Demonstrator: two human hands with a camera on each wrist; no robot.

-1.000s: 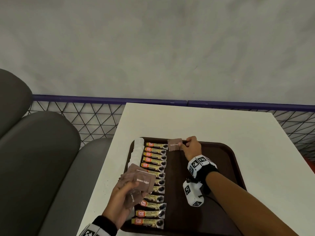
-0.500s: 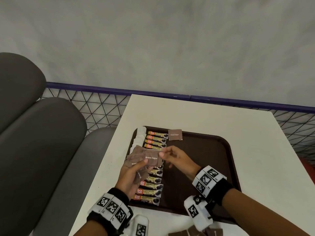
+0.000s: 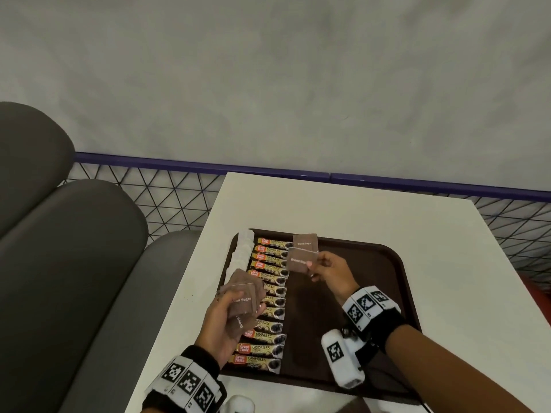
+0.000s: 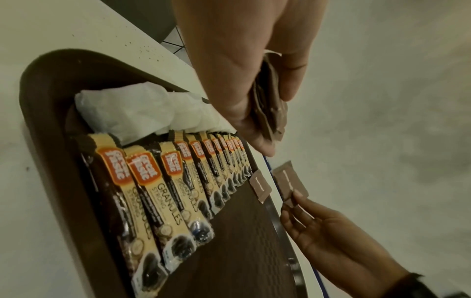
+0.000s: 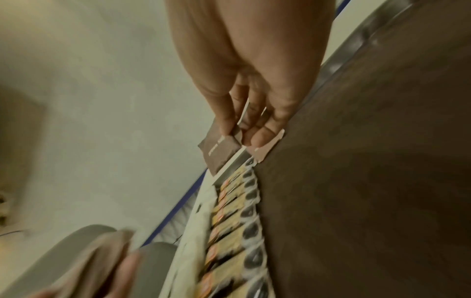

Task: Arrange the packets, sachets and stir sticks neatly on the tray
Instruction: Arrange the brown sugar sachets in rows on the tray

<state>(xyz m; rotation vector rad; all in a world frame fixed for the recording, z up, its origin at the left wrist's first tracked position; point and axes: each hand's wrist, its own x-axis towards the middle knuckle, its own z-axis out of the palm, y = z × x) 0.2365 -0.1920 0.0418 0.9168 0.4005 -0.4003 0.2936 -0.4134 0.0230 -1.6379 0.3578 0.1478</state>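
Note:
A dark brown tray (image 3: 396, 287) lies on the white table (image 3: 357, 204). Along its left side runs a column of coffee granule sachets (image 3: 268, 299) beside white packets (image 3: 243, 251). One brown sugar packet (image 3: 304, 242) lies at the tray's far edge. My right hand (image 3: 325, 268) pinches another brown sugar packet (image 3: 299, 260) just in front of it, above the tray; the right wrist view shows that held packet (image 5: 220, 148) between thumb and fingers. My left hand (image 3: 229, 320) grips a fanned stack of brown sugar packets (image 3: 243, 299) over the sachet column, seen edge-on as a stack (image 4: 270, 106) in the left wrist view.
Grey padded seats (image 3: 74, 263) stand left of the table. A blue rail with wire mesh (image 3: 179, 186) runs behind it, below a grey wall. The right half of the tray is bare brown surface. A dark shape shows at the table's near edge (image 3: 351, 408).
My right hand set one brown sugar packet at the tray's far edge, came back to the stack in my left hand, took another packet and now carries it toward the far edge.

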